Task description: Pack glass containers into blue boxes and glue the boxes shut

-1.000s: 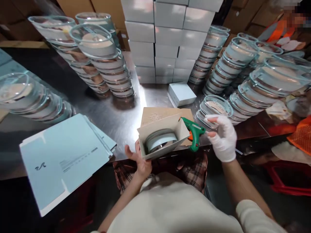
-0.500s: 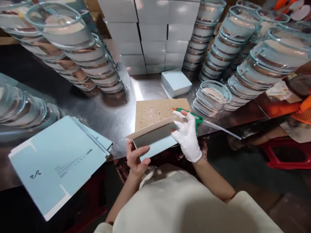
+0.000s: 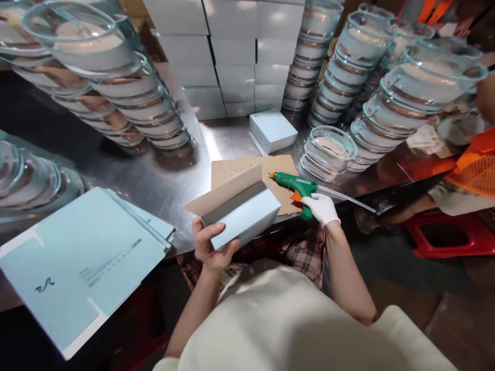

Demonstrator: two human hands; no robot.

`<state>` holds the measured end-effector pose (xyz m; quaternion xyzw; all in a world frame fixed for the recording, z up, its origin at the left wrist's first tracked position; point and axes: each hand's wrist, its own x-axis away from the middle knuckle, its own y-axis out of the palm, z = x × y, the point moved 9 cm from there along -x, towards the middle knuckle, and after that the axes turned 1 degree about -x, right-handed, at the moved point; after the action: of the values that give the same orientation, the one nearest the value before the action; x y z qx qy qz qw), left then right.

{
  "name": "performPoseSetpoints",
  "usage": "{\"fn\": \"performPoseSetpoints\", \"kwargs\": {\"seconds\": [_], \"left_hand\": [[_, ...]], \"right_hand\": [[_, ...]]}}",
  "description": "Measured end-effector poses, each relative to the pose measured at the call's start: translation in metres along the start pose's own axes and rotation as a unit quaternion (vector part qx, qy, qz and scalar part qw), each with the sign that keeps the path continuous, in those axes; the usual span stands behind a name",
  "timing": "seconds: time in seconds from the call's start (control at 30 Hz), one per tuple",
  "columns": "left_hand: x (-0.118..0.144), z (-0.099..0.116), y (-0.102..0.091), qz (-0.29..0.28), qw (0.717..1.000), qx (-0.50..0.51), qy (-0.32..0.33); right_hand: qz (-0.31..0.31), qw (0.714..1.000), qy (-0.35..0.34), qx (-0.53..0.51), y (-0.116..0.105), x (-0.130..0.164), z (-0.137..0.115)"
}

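My bare left hand [image 3: 211,246] grips the near left end of a light blue cardboard box [image 3: 249,219], fingers on its side and thumb below. The box is tilted, with a flap [image 3: 228,190] standing up along its far edge. My right hand [image 3: 323,208], in a white glove, has its fingers around the handle of a green hot glue gun [image 3: 297,185]. The gun has an orange trigger and nozzle, and a long clear glue stick [image 3: 348,199] sticks out of its back. Below its nozzle lies a brown cardboard sheet [image 3: 286,162] on the metal table.
Flat light blue box blanks [image 3: 88,263] lie at left. A closed box [image 3: 274,130] sits before a wall of stacked boxes [image 3: 235,56]. Stacks of clear round containers [image 3: 147,103] flank both sides, with a short stack [image 3: 328,152] near the gun. A person in orange [image 3: 474,165] is at right.
My right hand has left the box and moved right, taking hold of the glue gun's handle. My left hand has turned the box, and its flap now stands higher.
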<state>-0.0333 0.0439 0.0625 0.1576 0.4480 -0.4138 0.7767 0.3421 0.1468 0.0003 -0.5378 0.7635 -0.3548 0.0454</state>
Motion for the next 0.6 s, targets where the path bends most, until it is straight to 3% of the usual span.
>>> {"fn": "performPoseSetpoints", "kwargs": {"seconds": [0.07,0.13,0.23,0.3,0.33,0.37,0.43,0.5,0.53,0.6], "left_hand": [[0.0,0.002,-0.008,0.01,0.998,-0.008,-0.054],[0.004,-0.002,-0.009,-0.006,0.989,-0.012,-0.148],[0.013,-0.008,0.008,-0.056,0.962,0.006,-0.266],[0.017,-0.008,0.024,-0.084,0.95,0.027,-0.298],[0.018,-0.008,0.032,-0.094,0.947,0.036,-0.305],[0.019,-0.008,0.038,-0.099,0.946,0.044,-0.306],[0.019,-0.007,0.045,-0.099,0.946,0.056,-0.305],[0.02,-0.006,0.048,-0.097,0.945,0.062,-0.307],[0.021,-0.006,0.048,-0.096,0.944,0.064,-0.31],[0.023,-0.006,0.046,-0.093,0.944,0.061,-0.311]], "right_hand": [[-0.003,0.999,-0.01,-0.042,-0.003,0.007,0.001],[-0.001,0.996,-0.024,-0.089,-0.005,0.021,-0.001],[0.076,0.974,-0.112,-0.184,-0.025,0.048,-0.024],[0.14,0.937,-0.196,-0.252,-0.045,0.069,-0.046],[0.124,0.927,-0.219,-0.277,-0.046,0.076,-0.057],[0.063,0.929,-0.221,-0.291,-0.038,0.078,-0.066],[-0.136,0.927,-0.179,-0.301,-0.006,0.085,-0.078],[-0.281,0.906,-0.136,-0.287,0.021,0.099,-0.079],[-0.302,0.901,-0.131,-0.284,0.027,0.104,-0.078],[-0.282,0.906,-0.138,-0.284,0.03,0.108,-0.073]]}}
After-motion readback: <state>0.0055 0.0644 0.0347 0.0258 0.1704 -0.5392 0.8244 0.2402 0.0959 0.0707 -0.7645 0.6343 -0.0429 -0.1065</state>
